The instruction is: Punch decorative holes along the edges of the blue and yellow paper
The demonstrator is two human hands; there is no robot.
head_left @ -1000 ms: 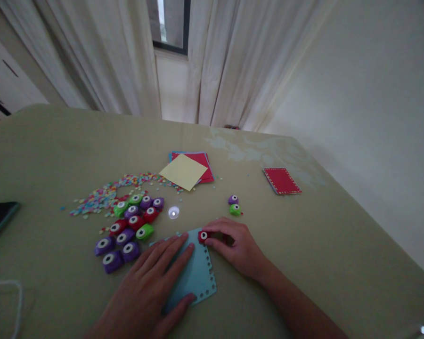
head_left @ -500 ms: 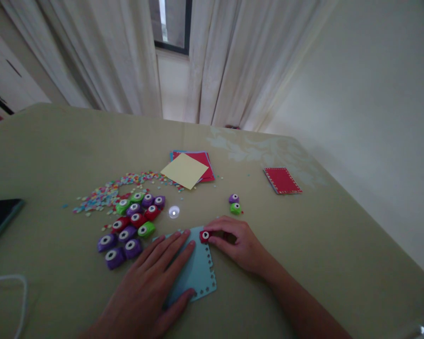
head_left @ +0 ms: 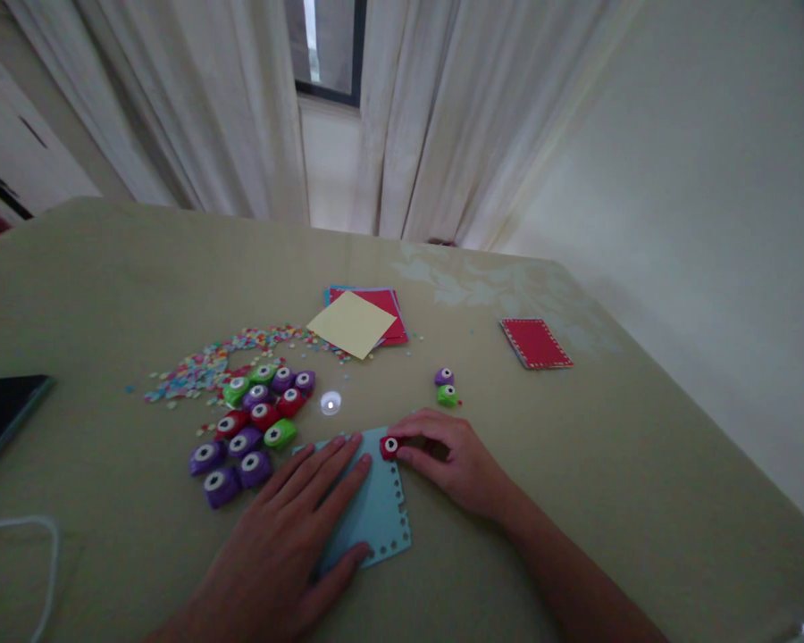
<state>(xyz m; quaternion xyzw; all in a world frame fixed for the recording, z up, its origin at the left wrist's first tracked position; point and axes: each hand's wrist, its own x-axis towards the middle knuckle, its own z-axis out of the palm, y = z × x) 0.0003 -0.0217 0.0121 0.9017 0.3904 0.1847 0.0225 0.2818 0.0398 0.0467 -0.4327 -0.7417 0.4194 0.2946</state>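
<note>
My left hand (head_left: 288,536) lies flat, fingers spread, on a light blue paper square (head_left: 379,518) with small holes punched along its right and bottom edges. My right hand (head_left: 452,460) pinches a small red craft punch (head_left: 389,446) at the paper's top right corner. Both rest on the olive-green table (head_left: 576,500).
A cluster of purple, red and green punches (head_left: 251,420) lies left of the paper, with coloured confetti (head_left: 201,366) behind. A purple and a green punch (head_left: 446,387), a yellow sheet on a paper stack (head_left: 353,323), a red punched card (head_left: 534,343), a dark tablet (head_left: 4,406), a white cable (head_left: 44,554).
The hands and the red punch keep their places on the blue paper. The view has shifted slightly, nothing else has moved.
</note>
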